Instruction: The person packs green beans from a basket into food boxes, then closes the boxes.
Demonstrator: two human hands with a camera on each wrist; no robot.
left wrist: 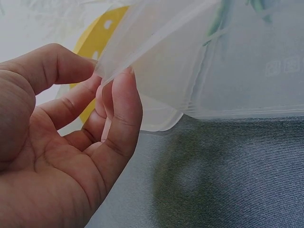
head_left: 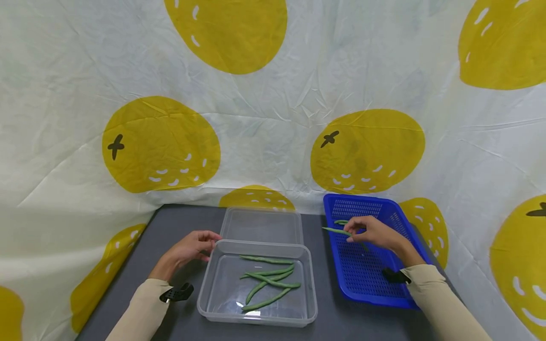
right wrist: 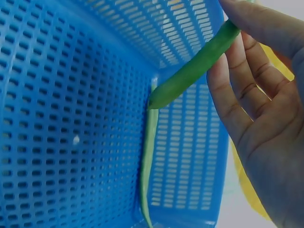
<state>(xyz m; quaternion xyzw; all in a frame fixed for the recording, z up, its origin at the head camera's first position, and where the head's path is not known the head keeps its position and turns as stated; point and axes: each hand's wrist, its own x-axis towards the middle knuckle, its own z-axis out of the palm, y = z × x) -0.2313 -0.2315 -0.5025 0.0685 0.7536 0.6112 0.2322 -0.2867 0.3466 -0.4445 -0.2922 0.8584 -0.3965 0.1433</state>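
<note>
Head view: right fingers pinch a bean over the basket.

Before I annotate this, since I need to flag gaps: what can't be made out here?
Head: the middle of the held bean, behind the right hand.
Right wrist: where the lying bean ends, cut off by the bottom edge.
Left wrist: the blurred beans, behind the container's cloudy wall and cut off by the top edge.
Left wrist: the wall's marking, too faint to read.
</note>
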